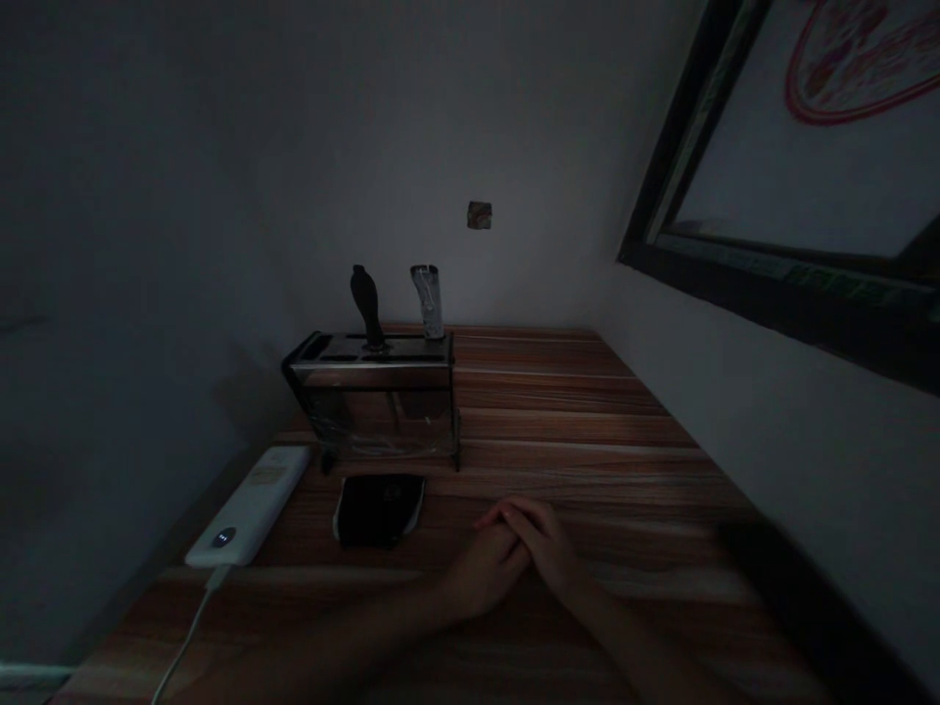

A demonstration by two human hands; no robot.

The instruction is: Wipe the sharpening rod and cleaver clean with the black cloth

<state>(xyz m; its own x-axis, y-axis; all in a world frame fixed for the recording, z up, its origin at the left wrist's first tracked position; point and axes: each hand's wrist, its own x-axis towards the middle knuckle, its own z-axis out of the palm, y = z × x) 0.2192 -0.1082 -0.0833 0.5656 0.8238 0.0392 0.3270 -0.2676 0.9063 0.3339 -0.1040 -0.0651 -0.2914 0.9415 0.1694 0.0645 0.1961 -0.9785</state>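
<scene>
Both hands are resting on the desk [587,411], meeting near its front edge. The right hand [547,541] is lying across the left hand [486,570], with its fingers [506,514] draping loosely over the other's knuckles. It is released and grasping no object. The left hand is sitting half covered beneath it, and in this dim light I cannot tell whether it is curled tight or slack. Both forearms are running in from the bottom of the view and lying flat on the wood.

The nearest thing is a black pouch [379,509], lying flat on the desk just to the left of the hands and apart from them. Nobody is touching it.

Further left, a white power bank [250,504] is lying along the desk's left edge with small lights glowing at its near end. A white cable [189,632] is trailing from it toward the front.

Behind the pouch, a clear-sided knife holder [378,397] is standing near the back wall. A black handle [365,304] and a pale handle [428,299] are sticking up out of its top.

On the right wall, a dark-framed picture [808,147] is hanging above the desk.
</scene>
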